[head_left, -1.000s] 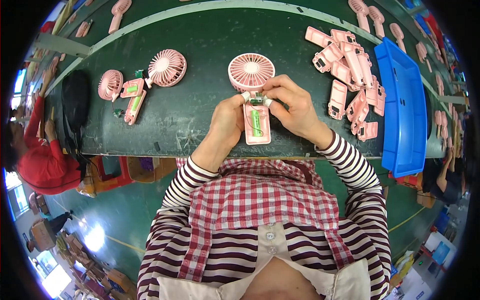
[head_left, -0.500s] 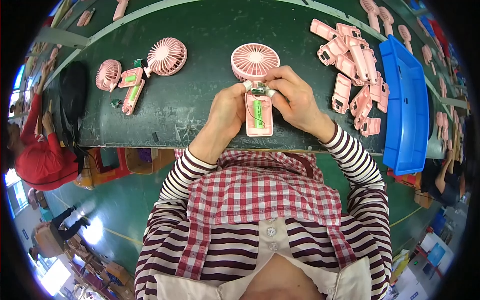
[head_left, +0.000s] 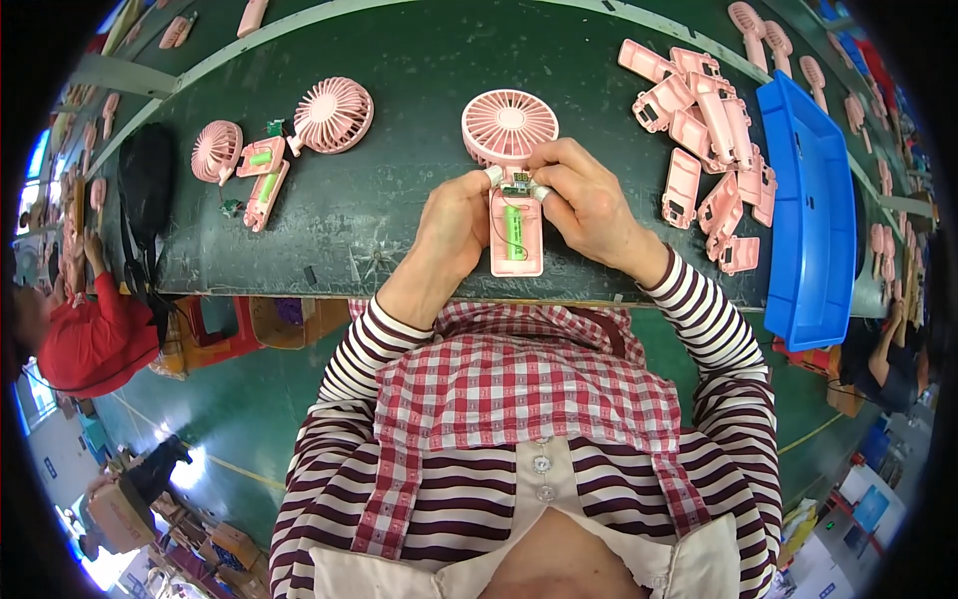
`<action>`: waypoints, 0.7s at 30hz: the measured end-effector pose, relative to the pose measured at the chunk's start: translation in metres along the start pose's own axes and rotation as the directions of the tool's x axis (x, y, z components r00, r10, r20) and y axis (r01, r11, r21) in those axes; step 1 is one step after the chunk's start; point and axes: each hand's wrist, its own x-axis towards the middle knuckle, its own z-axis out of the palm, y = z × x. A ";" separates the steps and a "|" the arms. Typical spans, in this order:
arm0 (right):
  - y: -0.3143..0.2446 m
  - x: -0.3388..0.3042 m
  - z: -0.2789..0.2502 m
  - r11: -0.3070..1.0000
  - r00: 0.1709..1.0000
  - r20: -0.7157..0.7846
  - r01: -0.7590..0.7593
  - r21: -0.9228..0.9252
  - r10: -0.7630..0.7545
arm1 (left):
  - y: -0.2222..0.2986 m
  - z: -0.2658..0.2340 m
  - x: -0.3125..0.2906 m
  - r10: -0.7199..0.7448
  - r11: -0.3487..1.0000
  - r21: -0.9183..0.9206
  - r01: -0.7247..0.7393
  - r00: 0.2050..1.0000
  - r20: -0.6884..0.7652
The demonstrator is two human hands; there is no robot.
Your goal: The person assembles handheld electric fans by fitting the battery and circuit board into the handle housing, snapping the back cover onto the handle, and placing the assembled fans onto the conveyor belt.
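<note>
A pink handheld fan lies before me, its round fan head (head_left: 510, 122) at the far end and its open handle shell (head_left: 517, 268) toward me. A green battery (head_left: 513, 228) with thin wires sits inside the shell. At the neck is a small green circuit board (head_left: 518, 184). My left hand (head_left: 451, 226) closes on the fan's left side, its white-covered thumb against the board. My right hand (head_left: 596, 208) pinches the board's right side, thumb below and forefinger by the neck. The undersides of my fingers are hidden.
On the dark green bench, pink shell halves (head_left: 711, 125) pile up at the right beside a blue tray (head_left: 806, 215). Fan heads (head_left: 334, 115) with wired battery shells (head_left: 265, 190) lie left, near a black bag (head_left: 146, 205). A person in red (head_left: 95, 344) works at the far left.
The handle shell has shifted slightly toward me and the board has tipped a little, both hands staying on it. At the left, the person in red has leaned and another person with a box has moved.
</note>
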 end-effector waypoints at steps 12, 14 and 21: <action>-0.002 0.000 -0.003 0.979 0.990 0.068 0.136 -0.153 -0.127 | -0.001 -0.003 -0.001 -0.050 0.997 0.061 0.049 0.999 0.021; -0.003 0.001 -0.004 0.976 0.988 0.086 0.141 -0.166 -0.128 | -0.001 -0.005 -0.001 -0.047 0.997 0.057 0.046 0.999 0.027; -0.005 0.002 -0.005 0.965 0.980 0.155 0.157 -0.212 -0.125 | -0.002 -0.006 -0.004 -0.031 0.971 0.238 0.018 0.998 0.047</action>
